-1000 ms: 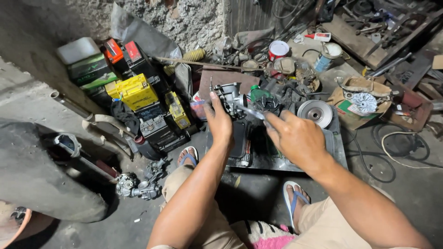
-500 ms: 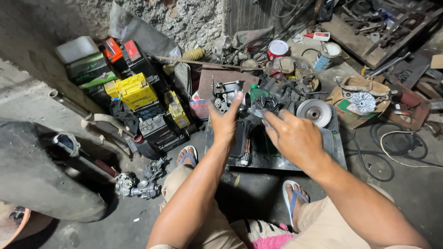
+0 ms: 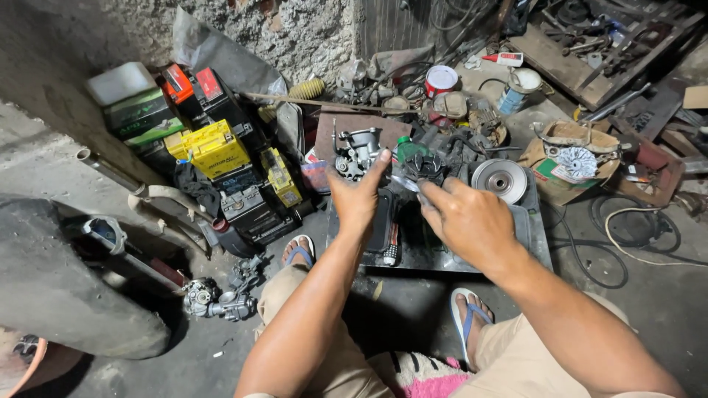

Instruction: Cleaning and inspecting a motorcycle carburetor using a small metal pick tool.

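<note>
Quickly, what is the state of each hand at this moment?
Left hand: closed around a grey metal engine part.
Right hand: fingers pinch a small metal piece; what it is cannot be told.

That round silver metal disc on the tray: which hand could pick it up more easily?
Probably the right hand: it sits just beside the round silver metal disc, while the left hand is farther away, touching the grey metal engine part.

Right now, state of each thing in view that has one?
Left hand: grip on a grey metal engine part.
Right hand: fingers pinched on a small part, hidden.
Metal pulley disc: lying flat on the tray.
White can: upright, lidded.
Carburetor: loose on the floor.
</note>
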